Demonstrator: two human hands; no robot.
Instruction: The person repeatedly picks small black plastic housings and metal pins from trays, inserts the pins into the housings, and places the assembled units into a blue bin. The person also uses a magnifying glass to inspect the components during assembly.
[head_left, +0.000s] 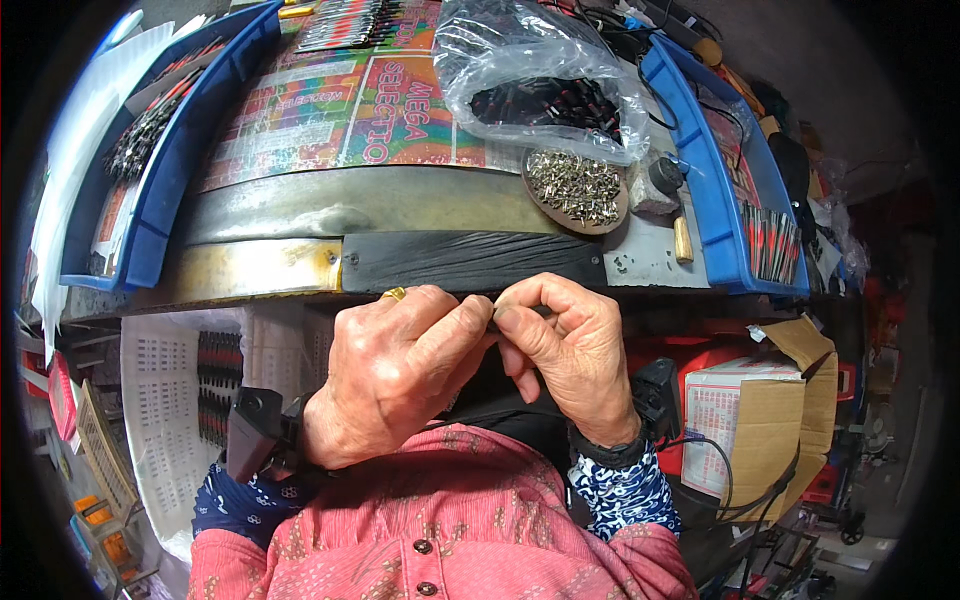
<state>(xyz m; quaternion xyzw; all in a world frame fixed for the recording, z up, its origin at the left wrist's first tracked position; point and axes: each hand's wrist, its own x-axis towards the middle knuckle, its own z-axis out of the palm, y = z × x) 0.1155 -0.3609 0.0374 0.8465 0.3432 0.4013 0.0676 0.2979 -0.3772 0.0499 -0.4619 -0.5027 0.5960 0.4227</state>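
My left hand point(395, 365), with a gold ring on one finger, meets my right hand point(570, 345) just in front of the bench edge. Thumbs and fingertips of both are pinched together at one spot. Whatever sits between them is dark, tiny and mostly hidden by the fingers. Right behind the hands, a black strip point(470, 262) is fixed along the bench front. A round dish point(535, 205) heaped with small metal pieces point(580, 185) stands beyond my right hand. Behind it, a see-through plastic bag point(500, 45) lies open, with black-and-red parts point(560, 105) inside.
Blue trays point(165, 215) point(705, 190) holding slim red-and-black pieces flank the bench. More such pieces point(350, 22) lie on a colourful printed sheet point(290, 110). A wooden-handled tool point(683, 240) rests near the dish. Below are a white crate point(165, 400) and an opened cardboard box point(775, 430).
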